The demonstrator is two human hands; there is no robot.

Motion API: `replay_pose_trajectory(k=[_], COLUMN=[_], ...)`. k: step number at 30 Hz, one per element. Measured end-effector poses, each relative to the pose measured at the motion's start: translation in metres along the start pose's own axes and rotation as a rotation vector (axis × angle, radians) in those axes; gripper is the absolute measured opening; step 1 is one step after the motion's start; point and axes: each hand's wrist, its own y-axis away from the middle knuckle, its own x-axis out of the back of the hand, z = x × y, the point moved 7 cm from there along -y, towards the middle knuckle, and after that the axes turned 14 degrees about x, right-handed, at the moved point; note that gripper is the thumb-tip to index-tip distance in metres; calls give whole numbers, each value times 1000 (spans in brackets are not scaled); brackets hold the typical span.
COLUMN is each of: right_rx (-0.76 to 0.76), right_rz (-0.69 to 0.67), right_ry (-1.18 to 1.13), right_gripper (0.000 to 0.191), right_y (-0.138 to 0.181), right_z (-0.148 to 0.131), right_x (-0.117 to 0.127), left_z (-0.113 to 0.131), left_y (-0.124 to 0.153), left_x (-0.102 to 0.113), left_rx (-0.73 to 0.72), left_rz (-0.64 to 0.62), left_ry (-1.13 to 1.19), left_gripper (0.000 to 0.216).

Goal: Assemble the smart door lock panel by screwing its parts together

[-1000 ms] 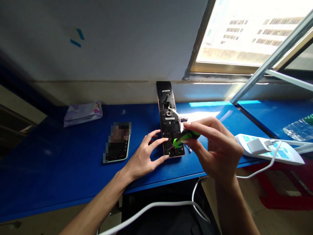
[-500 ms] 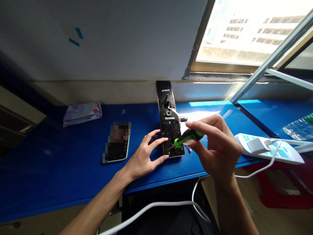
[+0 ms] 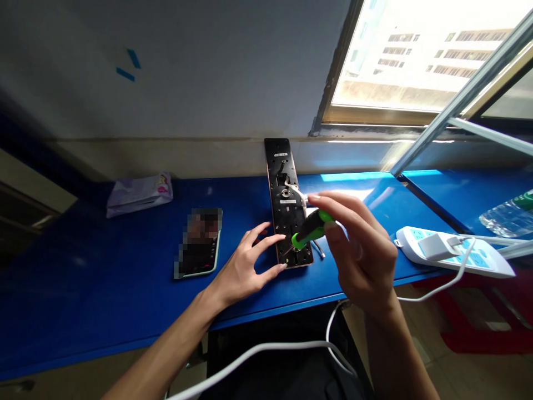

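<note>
A long black door-lock panel, with screw holes, a round centre fitting and white wires, lies on the blue table, its far end towards the wall. My left hand has its fingers spread, the tips resting on the panel's near left edge and face. In my right hand is a screwdriver with a green and black handle, gripped between thumb and fingers. Its shaft slants down-left to the panel's near end; whether the tip sits in a screw I cannot tell. A short dark cable sticks out on the right.
A phone lies left of the panel, with a lilac packet farther back. To the right are a white power strip with a plugged-in charger, a plastic bottle and metal bars. A white cable crosses in front of me.
My right hand has shifted left and turned the screwdriver, whose handle now stands steeper, with the fingers straighter. My left hand and the panel have stayed in place.
</note>
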Motion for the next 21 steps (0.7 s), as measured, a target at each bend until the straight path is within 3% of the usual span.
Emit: replay_pose_trajectory(k=[4, 10, 16, 21], right_rx=[5, 30, -50, 42], right_rz=[-82, -3, -192, -266], right_ry=[-113, 86, -174, -115], right_gripper=[57, 29, 51, 47], right_y=[-1, -8, -4, -8], right_z=[-2, -4, 1, -6], right_x=[-5, -3, -7, -4], left_z=[-1, 3, 3, 3], left_y=[1, -1, -2, -10], left_x=[-1, 1, 0, 1], left_rx=[-2, -18, 13, 87], left_rz=[8, 8, -49, -89], left_ry=[-19, 15, 45, 101], left_gripper=[55, 55, 55, 57])
